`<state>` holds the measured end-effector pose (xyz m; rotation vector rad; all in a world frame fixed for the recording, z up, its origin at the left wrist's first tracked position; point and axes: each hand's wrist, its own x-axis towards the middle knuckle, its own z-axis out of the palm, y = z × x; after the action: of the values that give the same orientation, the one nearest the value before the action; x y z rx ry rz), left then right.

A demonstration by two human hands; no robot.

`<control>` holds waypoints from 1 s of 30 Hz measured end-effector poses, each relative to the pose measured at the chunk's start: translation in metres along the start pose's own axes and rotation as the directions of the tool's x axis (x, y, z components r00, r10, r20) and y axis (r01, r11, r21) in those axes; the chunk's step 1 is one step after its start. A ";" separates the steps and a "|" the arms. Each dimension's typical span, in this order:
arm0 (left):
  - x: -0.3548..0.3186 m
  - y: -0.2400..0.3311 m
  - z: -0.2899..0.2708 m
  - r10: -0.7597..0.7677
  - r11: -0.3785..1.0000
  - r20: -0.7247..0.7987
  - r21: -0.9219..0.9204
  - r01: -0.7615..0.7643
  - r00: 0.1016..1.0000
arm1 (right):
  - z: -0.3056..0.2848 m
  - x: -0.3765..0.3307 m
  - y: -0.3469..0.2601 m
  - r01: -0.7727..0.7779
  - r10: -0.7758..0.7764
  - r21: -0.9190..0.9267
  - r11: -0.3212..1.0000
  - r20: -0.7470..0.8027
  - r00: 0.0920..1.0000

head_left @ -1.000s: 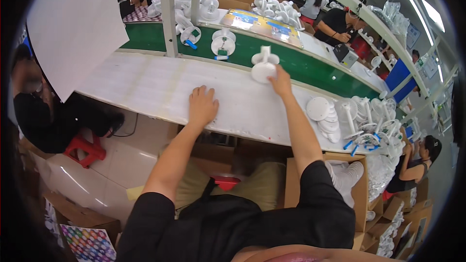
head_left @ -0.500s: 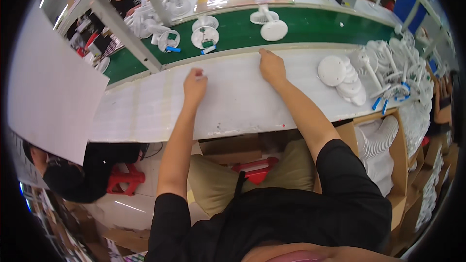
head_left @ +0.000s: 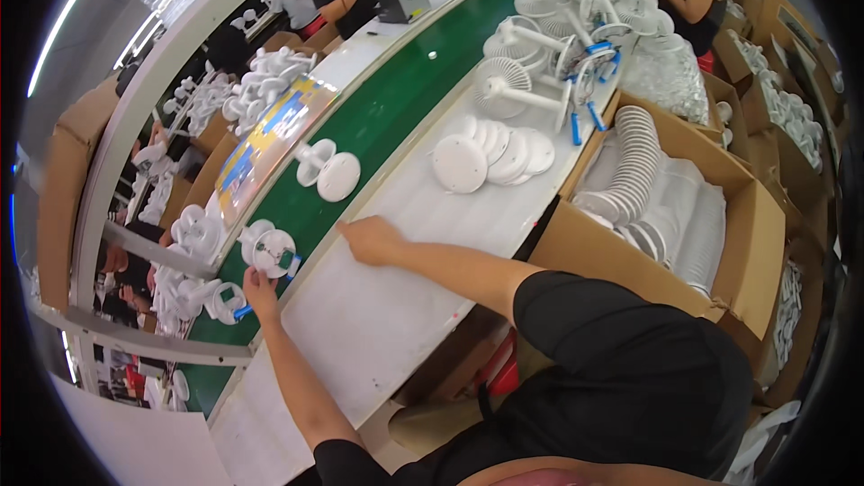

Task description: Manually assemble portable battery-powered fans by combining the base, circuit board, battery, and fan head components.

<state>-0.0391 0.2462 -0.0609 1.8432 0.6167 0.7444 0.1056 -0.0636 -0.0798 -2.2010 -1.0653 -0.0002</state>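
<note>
My left hand (head_left: 261,295) reaches over the table's edge to the green belt. Its fingertips meet the near rim of a small white fan (head_left: 271,250) and look closed on it; the exact grip is partly hidden. The fan's open round base shows a green circuit board, with a blue battery (head_left: 293,266) beside it. My right hand (head_left: 371,241) rests by the belt-side edge of the white table (head_left: 360,333), fingers curled together with nothing visible in them. Beyond it, on the belt, lies another fan with a closed white round base (head_left: 338,177).
Flat white discs (head_left: 461,164) overlap on the table, with a heap of white fans (head_left: 504,88) and blue batteries behind. A cardboard box (head_left: 756,234) holding white ribbed tubing stands at right. A metal frame post (head_left: 99,180) rises at left. Other people work across the belt (head_left: 396,94).
The view has swung to the right. My left hand has moved from above the table to the fan on the belt; my right hand stays near the table's far edge.
</note>
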 end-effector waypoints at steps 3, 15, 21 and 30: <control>-0.024 0.060 0.001 0.029 1.000 -0.038 -0.001 -0.029 0.999 | -0.008 0.000 -0.010 0.006 -0.006 -0.008 1.000 0.022 1.000; -0.170 0.178 -0.002 -0.027 0.990 -0.249 -0.140 -0.008 0.968 | 0.007 -0.009 -0.023 0.140 -0.154 -0.183 0.973 -0.062 0.986; -0.272 0.227 0.008 -0.045 0.987 -0.134 -0.161 0.023 0.990 | 0.027 -0.022 -0.019 0.107 -0.139 -0.187 0.976 -0.166 0.976; -0.369 0.243 0.008 0.020 0.999 -0.045 -0.027 -0.021 0.999 | -0.076 -0.181 -0.097 -0.164 -0.010 0.887 0.431 0.187 0.982</control>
<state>-0.2652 -0.1049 0.0844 1.8142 0.6142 0.8053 -0.0606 -0.1905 -0.0160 -1.2228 -0.7428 0.6733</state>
